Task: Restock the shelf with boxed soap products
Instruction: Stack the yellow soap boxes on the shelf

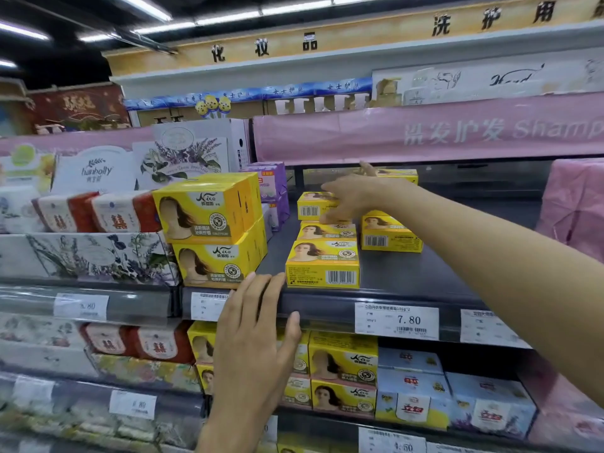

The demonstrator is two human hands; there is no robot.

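Head view is showing the yellow soap boxes lying flat on the dark middle shelf (408, 276): a front box (323, 264) sitting right at the shelf's front lip with its barcode facing out, a second box (327, 231) touching it behind, and a third box (315, 206) further back in the same row. Another flat box (390, 235) is lying to the right of that row, apart from it, with one more box (397, 175) resting deep near the back wall. The right hand (351, 197) is reaching in over the row, its fingers spread and curling down onto the third box; whether the grip is actually closing on it I cannot tell. The left hand (253, 341) is hanging flat and open against the shelf's front edge, fingertips at the lip just beside the front box, holding nothing.

To the left, a stack of two upright yellow boxes (209, 230) is standing at the shelf's front corner, with a narrow gap between it and the flat row. Right of the flat boxes the shelf is lying bare as far as a pink wrapped bundle (575, 204). A pink banner (425, 132) is hanging low over the opening. Below the lip, a price tag (397, 320) is reading 7.80.
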